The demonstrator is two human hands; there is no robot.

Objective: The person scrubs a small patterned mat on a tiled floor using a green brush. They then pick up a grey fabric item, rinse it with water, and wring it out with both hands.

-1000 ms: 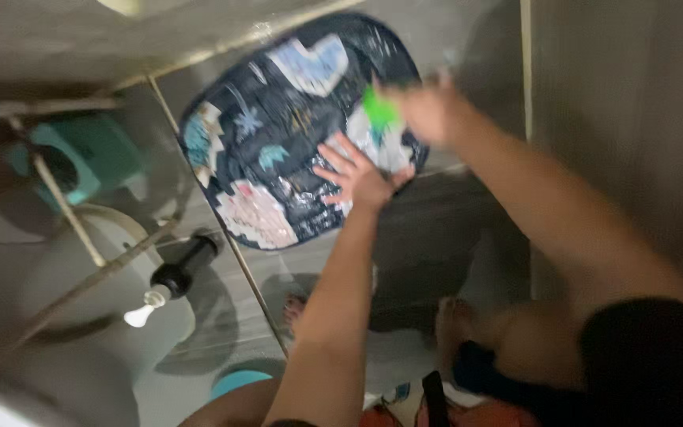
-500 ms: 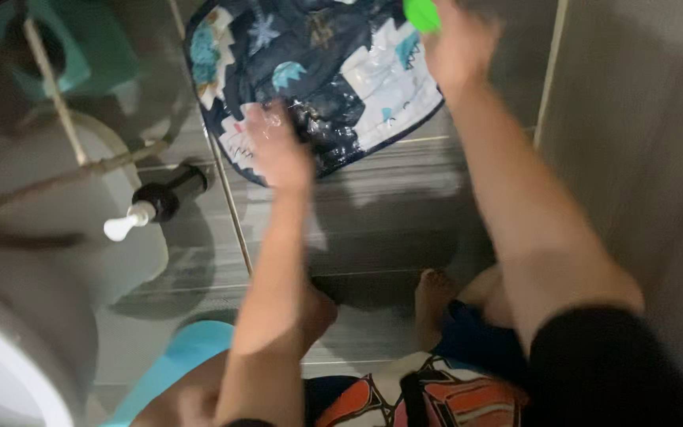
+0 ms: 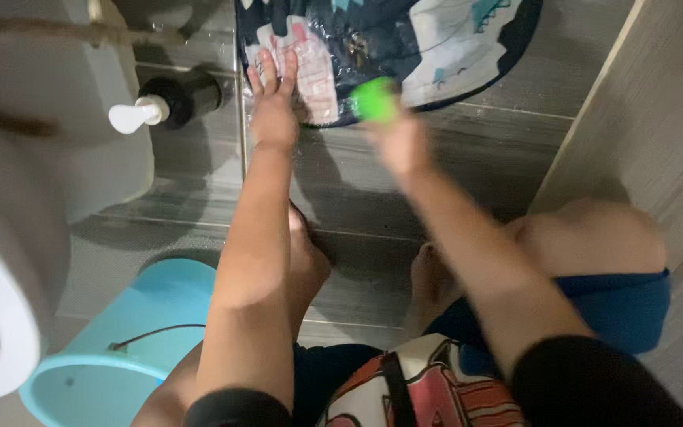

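A wet dark-blue patterned mat (image 3: 428,39) lies on the grey tiled floor at the top of the head view. My left hand (image 3: 272,103) presses flat on the mat's near left corner, fingers spread. My right hand (image 3: 401,138) is blurred and grips a bright green scrubber (image 3: 373,100) at the mat's near edge. My bare feet (image 3: 432,281) rest on the tiles below my arms.
A black pump bottle with a white nozzle (image 3: 169,103) lies on the floor left of my left hand. A white toilet (image 3: 9,237) fills the left side. A light-blue bucket (image 3: 120,340) stands at bottom left. A grey wall (image 3: 658,119) rises on the right.
The view has tilted down, so the mat sits higher in frame. My right hand brought the green scrubber from the mat's far side to its near edge. My left hand shifted to the mat's near left corner.
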